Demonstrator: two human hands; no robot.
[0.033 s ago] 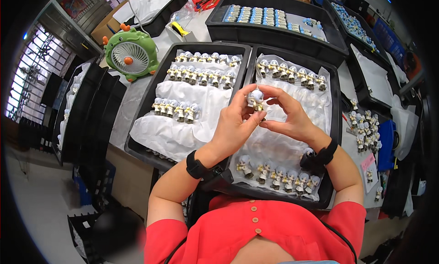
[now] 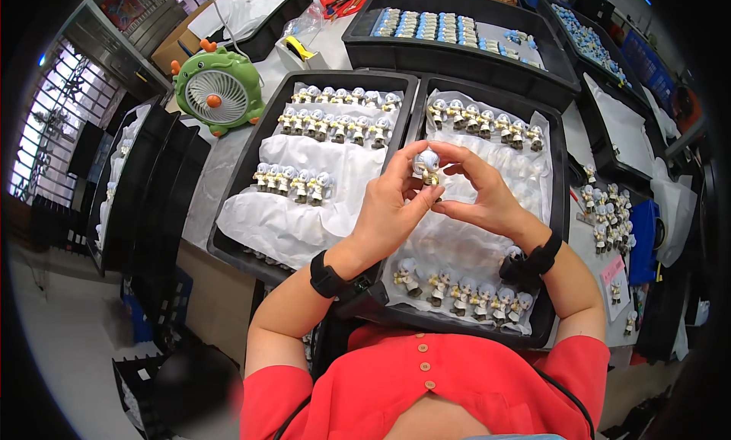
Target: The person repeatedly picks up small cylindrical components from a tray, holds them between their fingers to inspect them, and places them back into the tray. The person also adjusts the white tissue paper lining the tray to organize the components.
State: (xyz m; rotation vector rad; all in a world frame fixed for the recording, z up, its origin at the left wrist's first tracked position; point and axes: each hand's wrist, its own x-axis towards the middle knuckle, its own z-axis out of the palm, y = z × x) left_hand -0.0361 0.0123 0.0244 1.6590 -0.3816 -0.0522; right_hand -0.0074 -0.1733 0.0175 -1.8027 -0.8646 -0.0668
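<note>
Above the seam of two trays, my left hand (image 2: 396,192) grips a small figurine (image 2: 426,164) with pale blue-white hair. Its thumb lies across the figurine's lower body. My right hand (image 2: 483,192) curves around the other side, its forefinger by the head and its thumb by the base. The fingers partly cover the figurine's body. Similar figurines stand in rows in the left black tray (image 2: 215,238) and the right black tray (image 2: 558,211), both lined with white sheet. In the right tray, one row (image 2: 461,295) lies below my wrists.
A green fan (image 2: 217,93) stands at the left tray's far corner. Behind, a large black bin (image 2: 457,63) holds rows of blue and white parts. More figurines (image 2: 608,215) cluster on the table at right, beside a blue container (image 2: 643,242). Stacked black trays (image 2: 152,196) stand at left.
The figurine has turned slightly between my fingers. Both hands stay in nearly the same place.
</note>
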